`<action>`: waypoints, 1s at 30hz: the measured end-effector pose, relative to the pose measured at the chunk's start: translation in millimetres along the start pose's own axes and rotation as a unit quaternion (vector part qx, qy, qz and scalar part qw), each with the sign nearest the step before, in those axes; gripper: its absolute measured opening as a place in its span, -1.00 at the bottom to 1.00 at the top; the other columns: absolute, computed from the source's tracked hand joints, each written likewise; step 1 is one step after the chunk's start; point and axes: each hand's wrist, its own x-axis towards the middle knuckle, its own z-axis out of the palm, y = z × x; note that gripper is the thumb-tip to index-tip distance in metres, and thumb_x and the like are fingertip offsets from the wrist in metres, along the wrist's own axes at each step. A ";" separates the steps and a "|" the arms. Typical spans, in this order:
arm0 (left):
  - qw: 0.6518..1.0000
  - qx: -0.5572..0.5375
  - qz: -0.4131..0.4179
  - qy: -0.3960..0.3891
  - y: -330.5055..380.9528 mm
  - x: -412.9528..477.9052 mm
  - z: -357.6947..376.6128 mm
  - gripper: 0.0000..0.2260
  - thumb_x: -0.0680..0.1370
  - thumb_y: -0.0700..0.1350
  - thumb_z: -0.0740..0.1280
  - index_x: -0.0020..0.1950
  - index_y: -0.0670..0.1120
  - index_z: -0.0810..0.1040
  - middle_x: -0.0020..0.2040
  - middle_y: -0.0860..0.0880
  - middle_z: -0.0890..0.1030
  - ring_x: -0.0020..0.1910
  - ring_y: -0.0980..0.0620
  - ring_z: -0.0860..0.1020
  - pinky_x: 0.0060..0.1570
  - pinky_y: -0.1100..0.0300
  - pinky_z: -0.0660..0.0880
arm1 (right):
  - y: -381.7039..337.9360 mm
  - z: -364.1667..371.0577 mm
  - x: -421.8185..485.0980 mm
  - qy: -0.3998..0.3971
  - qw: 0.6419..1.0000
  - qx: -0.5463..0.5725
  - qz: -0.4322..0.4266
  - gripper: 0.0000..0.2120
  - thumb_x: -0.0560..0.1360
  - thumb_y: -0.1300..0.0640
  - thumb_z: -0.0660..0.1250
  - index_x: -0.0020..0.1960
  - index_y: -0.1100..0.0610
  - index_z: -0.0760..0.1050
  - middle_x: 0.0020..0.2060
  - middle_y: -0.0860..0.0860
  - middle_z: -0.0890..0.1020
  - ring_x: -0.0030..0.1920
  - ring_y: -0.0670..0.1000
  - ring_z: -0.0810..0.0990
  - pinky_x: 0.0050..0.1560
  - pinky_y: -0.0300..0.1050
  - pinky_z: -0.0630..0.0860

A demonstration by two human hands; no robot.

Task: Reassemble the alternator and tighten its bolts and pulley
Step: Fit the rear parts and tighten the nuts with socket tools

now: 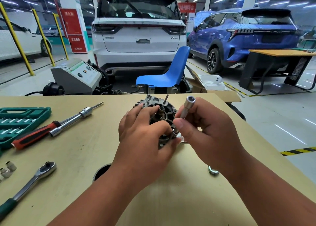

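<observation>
Two bolts stand from the dark alternator (shaft upright); left fingers grip it, right fingers pinch a socket.

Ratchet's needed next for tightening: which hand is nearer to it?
Left. The left hand grips the alternator, with the ratchet lying off to its left. The right hand, pinching the socket tool, sits farther right, beyond the left hand.

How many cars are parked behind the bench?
3: a white car straight ahead, a blue car to its right, a second white car at the left edge. Others may be hidden.
</observation>
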 end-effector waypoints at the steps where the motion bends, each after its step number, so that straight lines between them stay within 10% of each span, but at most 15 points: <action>1: 1.000 -0.002 0.002 0.000 -0.1 -0.3 -0.1 -0.66 0.52 0.32 0.21 0.04 0.19 0.67 0.48 0.09 0.45 0.59 -0.12 0.22 0.49 -0.23 0.18 | -1.3 -0.3 0.0 -0.005 1.000 0.009 -0.003 -0.95 0.57 0.01 0.34 -0.03 -0.03 0.56 -0.27 -0.02 0.58 -0.31 0.05 0.52 -0.29 0.05 0.49; 16: 0.999 0.026 0.001 -0.030 -0.7 0.7 -2.7 -0.56 0.51 0.31 0.05 0.15 0.25 0.64 0.53 0.13 0.36 0.63 -0.12 0.10 0.53 -0.20 0.09 | -1.3 1.9 0.7 -0.017 0.999 -0.018 -0.036 -0.80 0.58 0.10 0.35 0.17 -0.02 0.63 -0.28 -0.20 0.55 -0.27 -0.10 0.54 -0.21 -0.32 0.42; 24: 1.000 -0.017 -0.002 0.006 -1.2 -0.1 1.6 -0.63 0.46 0.34 0.20 0.16 0.30 0.61 0.49 0.10 0.44 0.60 -0.12 0.20 0.52 -0.20 0.13 | 0.8 2.8 -0.9 0.002 1.000 -0.013 -0.003 -0.77 0.54 0.00 0.38 -0.11 0.16 0.51 -0.30 -0.06 0.52 -0.32 0.06 0.48 -0.30 0.06 0.46; 30: 1.000 -0.016 0.004 0.002 -1.6 0.6 -0.1 -0.64 0.49 0.31 0.16 0.23 0.32 0.53 0.48 0.10 0.45 0.58 -0.14 0.23 0.50 -0.21 0.17 | -3.2 3.4 -0.4 -0.010 1.000 -0.001 -0.006 -0.94 0.56 0.03 0.35 0.01 -0.05 0.58 -0.23 -0.09 0.59 -0.27 0.01 0.56 -0.25 -0.10 0.51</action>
